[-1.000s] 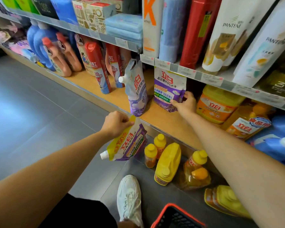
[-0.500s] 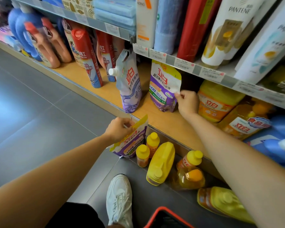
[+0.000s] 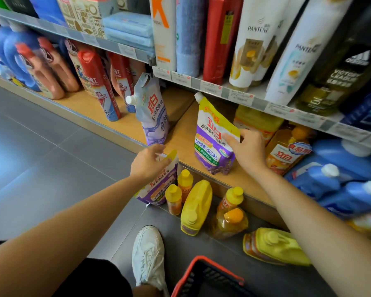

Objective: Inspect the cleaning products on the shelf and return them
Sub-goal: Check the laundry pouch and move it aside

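A purple and yellow detergent pouch (image 3: 212, 142) stands tilted on the wooden shelf (image 3: 180, 133), its white spout at the top left. My right hand (image 3: 248, 153) pinches its right edge, with the thumb across the front. A second, similar pouch (image 3: 159, 189) is low by the shelf's front edge, beside small yellow bottles. My left hand (image 3: 148, 163) holds its top edge between thumb and fingers. That pouch's lower part is hidden behind the bottles.
A grey-purple spouted pouch (image 3: 152, 116) and red bottles (image 3: 96, 82) stand further left on the shelf. Blue jugs (image 3: 341, 179) fill the right. Yellow bottles (image 3: 196, 206) stand on the floor below, near my white shoe (image 3: 148, 254) and a red basket (image 3: 204, 275).
My right hand has pulled the shelf pouch forward and turned it, so its spout now shows. My left hand has lowered its pouch beside the yellow bottles.
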### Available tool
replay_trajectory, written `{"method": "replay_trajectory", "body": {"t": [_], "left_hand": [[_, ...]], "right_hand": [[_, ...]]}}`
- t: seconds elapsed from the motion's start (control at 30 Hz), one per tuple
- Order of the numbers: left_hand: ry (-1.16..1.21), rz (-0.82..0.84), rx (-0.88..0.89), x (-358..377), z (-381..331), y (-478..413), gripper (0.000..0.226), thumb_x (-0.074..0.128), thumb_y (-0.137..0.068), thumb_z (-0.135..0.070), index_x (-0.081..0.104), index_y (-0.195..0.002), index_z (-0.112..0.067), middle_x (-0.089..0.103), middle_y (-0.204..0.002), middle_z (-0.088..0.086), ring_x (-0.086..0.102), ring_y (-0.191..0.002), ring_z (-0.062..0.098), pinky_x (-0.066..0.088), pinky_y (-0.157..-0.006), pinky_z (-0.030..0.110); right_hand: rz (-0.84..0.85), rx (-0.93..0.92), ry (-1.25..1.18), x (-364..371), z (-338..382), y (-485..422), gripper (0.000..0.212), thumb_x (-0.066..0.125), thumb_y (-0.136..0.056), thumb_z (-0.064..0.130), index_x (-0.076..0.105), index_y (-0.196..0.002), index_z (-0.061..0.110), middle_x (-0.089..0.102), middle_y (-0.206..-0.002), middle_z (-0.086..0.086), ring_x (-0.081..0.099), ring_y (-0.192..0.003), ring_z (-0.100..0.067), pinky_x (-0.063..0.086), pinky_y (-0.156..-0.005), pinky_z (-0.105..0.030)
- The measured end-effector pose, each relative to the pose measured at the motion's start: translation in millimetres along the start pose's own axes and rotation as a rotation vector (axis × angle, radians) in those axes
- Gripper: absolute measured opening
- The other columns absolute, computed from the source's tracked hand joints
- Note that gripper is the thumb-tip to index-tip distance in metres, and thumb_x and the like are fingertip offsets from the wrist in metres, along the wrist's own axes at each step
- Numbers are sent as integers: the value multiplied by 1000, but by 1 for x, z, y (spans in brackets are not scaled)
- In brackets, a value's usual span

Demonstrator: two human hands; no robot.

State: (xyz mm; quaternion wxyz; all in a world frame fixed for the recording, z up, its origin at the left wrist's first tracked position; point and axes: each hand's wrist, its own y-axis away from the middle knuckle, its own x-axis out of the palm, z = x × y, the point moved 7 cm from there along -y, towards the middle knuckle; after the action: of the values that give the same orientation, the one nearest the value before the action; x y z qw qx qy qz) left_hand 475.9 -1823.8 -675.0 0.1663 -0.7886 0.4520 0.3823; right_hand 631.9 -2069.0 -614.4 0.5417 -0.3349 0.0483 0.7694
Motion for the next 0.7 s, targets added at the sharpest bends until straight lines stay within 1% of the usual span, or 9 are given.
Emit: {"method": "replay_trajectory", "body": {"t": [0.07,0.13,0.2,0.3,0.4,0.5,0.6,0.67,0.7], "left_hand": [[103,45,73,-1,-24,1,41,70,-93,-39,63,-130,-23,66,-111,-13,65,-98,9,54,-82,27],[176,139,146,-3,-49,5,35,70,-94,-33,64,-127,-21,70,-99,-15,68,-92,6,53,-77,19],[210,185,200,-8,-70,8,31,68,-96,-29,66,-125,-20,71,-95,-12,69,-91,8,56,-78,22],[268,134,203,-23,-85,9,35,69,-95,-26,64,-129,-18,70,-104,-3,67,-98,13,58,-86,31],[403,40,122,-39,-91,9,59,72,-93,-27,47,-145,-18,61,-127,0,63,-111,20,57,-92,36],[556,106,46,-38,-102,14,78,73,-93,-25,27,-155,-16,53,-140,6,59,-123,27,55,-97,39],[609,203,124,-35,-123,28,53,67,-96,-21,44,-143,-14,66,-118,6,64,-117,30,58,-79,25],[653,207,183,-41,-138,39,35,65,-97,-19,54,-129,-11,69,-116,12,67,-112,32,61,-77,27],[664,211,207,-45,-145,45,30,65,-97,-18,56,-124,-10,69,-117,16,69,-110,32,62,-79,31]], "right_hand": [[7,-8,26,-2,6,-9,22,69,-93,29,66,-76,15,61,-65,16,58,-59,17,36,-46,-6],[28,-11,-3,-4,12,-16,22,67,-95,24,71,-80,8,65,-70,7,59,-60,10,37,-53,-8],[29,-12,-50,-11,22,-20,17,66,-95,18,74,-83,8,68,-77,2,62,-68,3,47,-60,-22],[44,-27,-96,-24,40,-24,18,67,-92,8,75,-75,10,70,-71,-2,66,-70,-13,56,-67,-35],[131,-39,-101,-40,61,-21,35,68,-91,6,68,-61,26,65,-62,5,61,-62,-8,53,-64,-31],[214,-40,-153,-64,81,-8,37,69,-91,4,68,-62,27,65,-61,6,60,-60,-5,50,-63,-22],[249,-80,-190,-95,100,10,29,69,-91,3,72,-65,15,65,-60,6,60,-60,-5,52,-60,-21],[263,-97,-196,-116,108,23,26,67,-92,4,72,-67,8,65,-60,6,62,-61,-6,54,-61,-23],[265,-97,-205,-126,110,29,28,67,-92,4,71,-66,12,65,-58,8,61,-60,-4,52,-60,-20]]}}
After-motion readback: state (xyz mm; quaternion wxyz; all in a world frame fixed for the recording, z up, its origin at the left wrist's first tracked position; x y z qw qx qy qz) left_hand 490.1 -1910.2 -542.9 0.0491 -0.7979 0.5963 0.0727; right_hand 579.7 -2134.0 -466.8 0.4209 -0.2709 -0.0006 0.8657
